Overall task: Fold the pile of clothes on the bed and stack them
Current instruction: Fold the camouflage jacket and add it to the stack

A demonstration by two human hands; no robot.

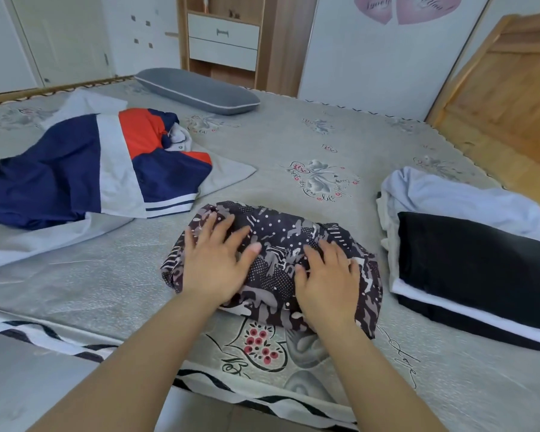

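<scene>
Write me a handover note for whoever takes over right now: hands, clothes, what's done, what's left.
Left hand: open, flat on the patterned garment.
Right hand: open, fingers spread, pressing the same garment.
Patterned garment: folded into a bundle, near the bed's front edge, centre.
Stack: on the right, black piece on top, white and pale blue under and behind it.
Unfolded: navy-orange-grey shirt on grey cloth, left.
Left to do: put the patterned garment on the stack, then fold and stack the left pile.
</scene>
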